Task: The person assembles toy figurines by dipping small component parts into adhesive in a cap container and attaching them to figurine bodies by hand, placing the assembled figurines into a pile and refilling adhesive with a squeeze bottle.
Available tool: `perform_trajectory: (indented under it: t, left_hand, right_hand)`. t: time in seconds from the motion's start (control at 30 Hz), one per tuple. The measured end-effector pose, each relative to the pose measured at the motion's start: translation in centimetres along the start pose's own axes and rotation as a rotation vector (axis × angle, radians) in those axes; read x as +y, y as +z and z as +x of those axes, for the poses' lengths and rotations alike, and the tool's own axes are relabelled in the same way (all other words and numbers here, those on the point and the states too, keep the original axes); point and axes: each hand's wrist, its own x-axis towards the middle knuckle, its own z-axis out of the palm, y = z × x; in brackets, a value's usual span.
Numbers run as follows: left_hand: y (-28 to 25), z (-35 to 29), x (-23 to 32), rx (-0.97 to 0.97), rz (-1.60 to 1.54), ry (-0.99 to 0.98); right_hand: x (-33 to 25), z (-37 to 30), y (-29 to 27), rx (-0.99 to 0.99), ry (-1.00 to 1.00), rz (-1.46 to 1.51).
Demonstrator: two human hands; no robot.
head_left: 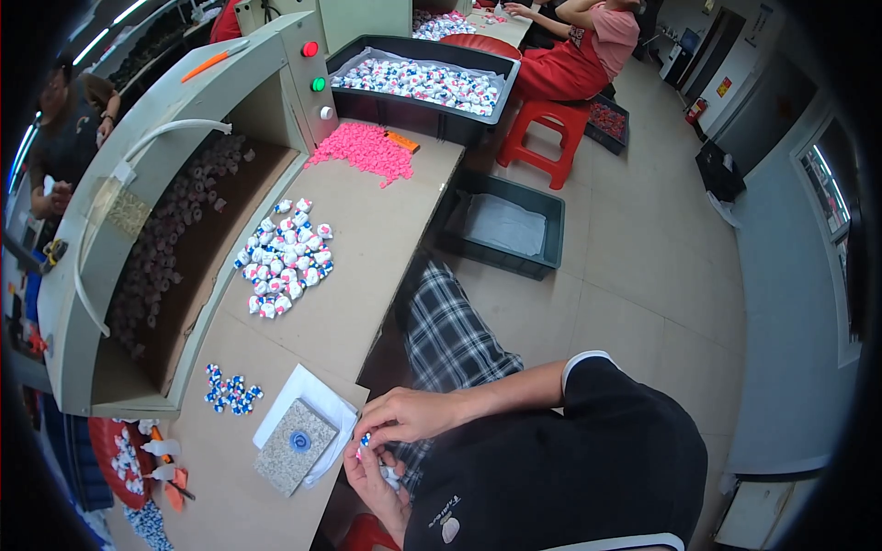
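Observation:
My left hand (375,485) is closed, palm up, around a small white piece (390,477). Its fingertips also hold a tiny blue, white and pink piece (364,443). Over it, my right hand (409,415) pinches that same tiny piece between thumb and finger. Beside my hands, at the table's near edge, a speckled stone slab (283,464) lies on folded white paper (322,393). A round blue blob (299,442) sits on the slab. Small blue-and-white pieces (231,391) lie farther in, and a heap of white figures with pink and blue parts (287,257) lies beyond.
An arched machine (138,184) with lit buttons and white figures inside stands along the table. Pink pieces (367,151) lie beside a black tray (487,115) of figures. A red dish (106,459) holds white pieces. A dark crate (549,241) and red stool (542,138) stand on the floor.

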Motion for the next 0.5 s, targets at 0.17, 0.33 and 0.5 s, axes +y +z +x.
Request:
perform_trajectory:
  t: [0.17, 0.33, 0.5]
  left_hand:
    - [-0.03, -0.25, -0.15, -0.004, -0.062, -0.035]
    - [-0.09, -0.1, -0.41, -0.012, 0.055, 0.042]
    - [0.18, -0.03, -0.86, -0.013, 0.109, 0.084]
  right_hand:
    - [0.06, 0.04, -0.36, -0.036, -0.087, -0.062]
    - [-0.26, -0.07, -0.01, 0.013, 0.071, -0.089]
    - [0.05, -0.49, 0.27, 0.099, 0.186, 0.019]
